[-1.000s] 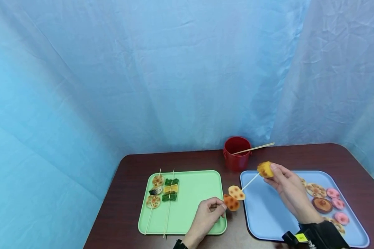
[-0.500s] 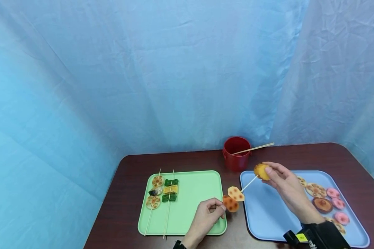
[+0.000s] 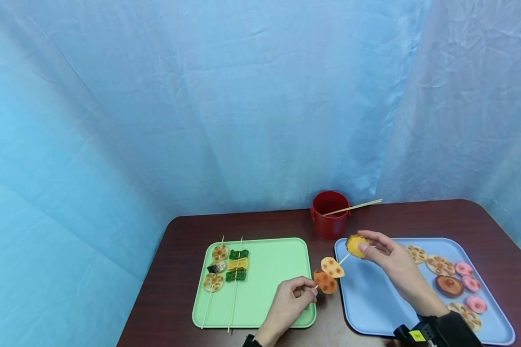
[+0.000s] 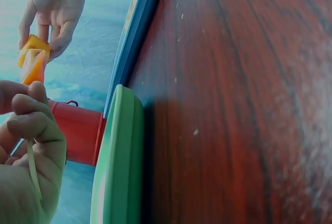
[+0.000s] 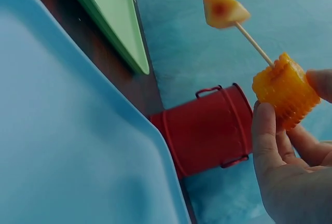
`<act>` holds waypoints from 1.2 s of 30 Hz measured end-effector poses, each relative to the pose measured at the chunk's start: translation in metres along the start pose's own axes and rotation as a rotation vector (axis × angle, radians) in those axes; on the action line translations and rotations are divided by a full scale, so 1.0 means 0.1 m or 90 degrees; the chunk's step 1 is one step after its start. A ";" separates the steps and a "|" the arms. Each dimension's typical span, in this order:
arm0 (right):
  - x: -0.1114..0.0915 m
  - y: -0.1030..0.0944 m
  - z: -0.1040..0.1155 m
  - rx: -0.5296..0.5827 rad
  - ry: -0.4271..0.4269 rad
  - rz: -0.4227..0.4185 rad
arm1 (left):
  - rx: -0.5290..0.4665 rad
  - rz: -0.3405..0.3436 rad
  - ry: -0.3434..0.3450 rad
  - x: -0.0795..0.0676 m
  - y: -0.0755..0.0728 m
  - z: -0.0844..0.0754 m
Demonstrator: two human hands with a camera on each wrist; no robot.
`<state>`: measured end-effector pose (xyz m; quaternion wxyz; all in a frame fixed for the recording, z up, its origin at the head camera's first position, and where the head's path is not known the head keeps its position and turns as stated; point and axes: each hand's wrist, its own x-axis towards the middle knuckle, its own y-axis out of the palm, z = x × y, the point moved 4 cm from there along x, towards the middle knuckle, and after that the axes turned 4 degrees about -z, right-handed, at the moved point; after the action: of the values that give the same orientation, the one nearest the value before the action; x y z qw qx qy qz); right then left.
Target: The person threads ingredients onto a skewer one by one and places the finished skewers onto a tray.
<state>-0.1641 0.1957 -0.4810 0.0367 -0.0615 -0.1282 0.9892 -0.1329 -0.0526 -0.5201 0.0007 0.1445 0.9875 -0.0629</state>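
Note:
My left hand (image 3: 288,303) pinches the lower end of a thin wooden skewer (image 5: 254,42) over the right edge of the green tray (image 3: 278,270). Threaded on it are a browned orange slice (image 3: 325,282) and a pale yellow slice with brown spots (image 3: 332,267). At the skewer's upper end, the fingers and thumb of my right hand (image 3: 395,262) hold a yellow chunk of corn (image 5: 288,89). The right wrist view shows the stick running into the corn, with a short bare length below it. Part of the stick also crosses the left palm in the left wrist view.
Two filled skewers (image 3: 237,264) lie on the green tray's left side. Lotus slices (image 3: 440,265), pink rings (image 3: 476,304) and a round brown piece (image 3: 449,286) lie on the blue tray (image 3: 373,308). Behind stands a red bucket (image 3: 330,224) with sticks (image 3: 360,206) leaning out.
My right hand has moved left and slightly down with the corn, closer to the pale slice. Less bare skewer shows between them. The left hand has barely moved.

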 end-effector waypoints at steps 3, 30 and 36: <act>0.00 0.05 -0.04 0.024 0.024 0.003 | 0.029 -0.014 0.002 0.01 -0.01 -0.01; -0.09 0.31 -0.14 0.075 0.069 0.028 | 0.121 -0.096 -0.022 0.06 -0.05 0.03; -0.09 0.35 -0.15 0.065 0.078 0.034 | 0.111 -0.101 -0.040 0.06 -0.04 0.03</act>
<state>-0.1555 0.1653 -0.5039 0.0214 -0.1237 -0.0736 0.9894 -0.1398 -0.0556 -0.5231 0.0142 0.0637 0.9861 -0.1531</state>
